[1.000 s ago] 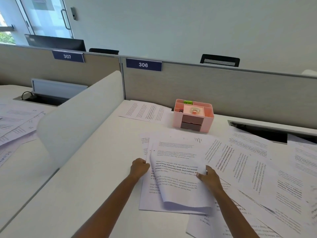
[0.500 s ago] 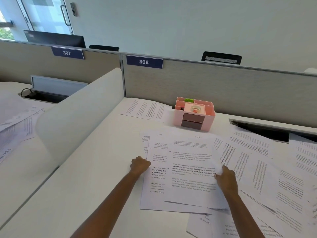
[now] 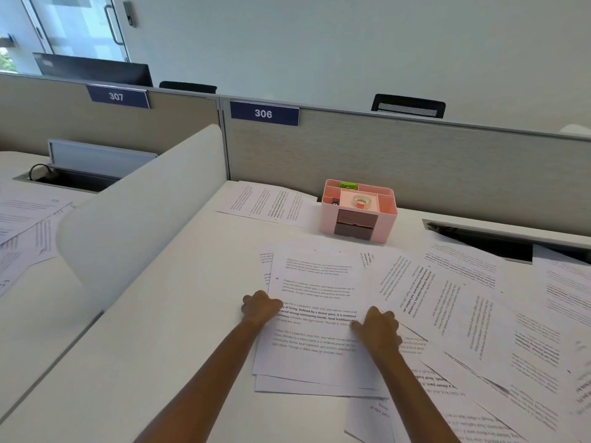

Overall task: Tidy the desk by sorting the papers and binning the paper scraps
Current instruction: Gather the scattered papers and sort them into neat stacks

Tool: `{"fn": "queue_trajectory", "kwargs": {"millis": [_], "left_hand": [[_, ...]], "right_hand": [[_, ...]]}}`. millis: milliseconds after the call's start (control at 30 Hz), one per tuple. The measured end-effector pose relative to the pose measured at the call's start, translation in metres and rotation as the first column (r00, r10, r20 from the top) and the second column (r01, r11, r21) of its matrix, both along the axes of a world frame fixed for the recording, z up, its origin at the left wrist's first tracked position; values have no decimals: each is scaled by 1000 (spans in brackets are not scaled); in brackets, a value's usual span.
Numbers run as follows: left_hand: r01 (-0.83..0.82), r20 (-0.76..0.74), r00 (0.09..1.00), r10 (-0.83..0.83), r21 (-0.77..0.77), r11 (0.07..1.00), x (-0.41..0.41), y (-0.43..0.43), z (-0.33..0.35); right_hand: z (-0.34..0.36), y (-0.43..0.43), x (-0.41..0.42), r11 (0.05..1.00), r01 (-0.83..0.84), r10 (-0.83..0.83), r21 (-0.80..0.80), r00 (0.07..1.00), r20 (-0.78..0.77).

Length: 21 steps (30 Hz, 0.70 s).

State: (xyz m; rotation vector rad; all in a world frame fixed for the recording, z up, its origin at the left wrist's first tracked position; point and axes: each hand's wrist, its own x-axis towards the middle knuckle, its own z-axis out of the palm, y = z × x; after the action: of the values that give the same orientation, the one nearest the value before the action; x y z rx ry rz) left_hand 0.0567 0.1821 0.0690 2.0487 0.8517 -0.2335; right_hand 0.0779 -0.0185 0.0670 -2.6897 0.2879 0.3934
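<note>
A pink organiser (image 3: 358, 215) is set at the back of the white desk (image 3: 160, 330), close against the grey partition (image 3: 415, 174), and everything else is placed from it. A roll of tape (image 3: 361, 201) is held in its top tray and a green item (image 3: 348, 186) in its rear compartment. Just to the left of the organiser a printed sheet (image 3: 268, 203) is laid flat. Further left of it a white curved divider (image 3: 140, 212) is stood along the desk edge, and beyond that more sheets (image 3: 25, 225) are spread on a neighbouring desk. To the right of the organiser a cable slot (image 3: 479, 235) is cut into the desk. In front of the organiser and to its right, loose printed papers (image 3: 479, 308) are strewn, overlapped at many angles. Directly in front of the organiser, toward the viewer, the stack of papers (image 3: 316, 330) is laid, roughly squared, with lower sheets seen at its near and left edges. The stack is flanked by both forearms, which are stretched forward. The left hand (image 3: 260, 308) is set at the stack's left edge, knuckles up, its grip clamped on that edge. The right hand (image 3: 379, 329) is placed on the right edge, thumb laid on the top sheet and fingers bent down; whether its grip is closed on the paper cannot be told.
</note>
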Motion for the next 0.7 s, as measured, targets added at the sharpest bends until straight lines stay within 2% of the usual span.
{"fn": "queue_trajectory", "kwargs": {"millis": [167, 333, 433, 533, 633, 700], "left_hand": [[3, 0, 1000, -3, 6, 1000, 2, 0, 1], [4, 0, 1000, -4, -4, 1000, 0, 1, 2], [13, -7, 1000, -13, 1, 1000, 0, 2, 1], [3, 2, 1000, -3, -17, 1000, -1, 3, 0], [-5, 31, 1000, 7, -77, 997, -3, 5, -1], [-32, 64, 997, 43, -165, 986, -3, 8, -3]], "right_hand": [[-1, -8, 12, 973, 124, -109, 193, 990, -85], [-2, -11, 14, 938, 129, -98, 321, 989, -112], [-3, -4, 6, 968, 38, -74, 247, 987, 140], [1, 8, -5, 991, -109, 67, 77, 906, 417], [7, 18, -11, 980, -193, 144, 46, 851, 505], [14, 25, -17, 954, -272, 162, 128, 824, 543]]}}
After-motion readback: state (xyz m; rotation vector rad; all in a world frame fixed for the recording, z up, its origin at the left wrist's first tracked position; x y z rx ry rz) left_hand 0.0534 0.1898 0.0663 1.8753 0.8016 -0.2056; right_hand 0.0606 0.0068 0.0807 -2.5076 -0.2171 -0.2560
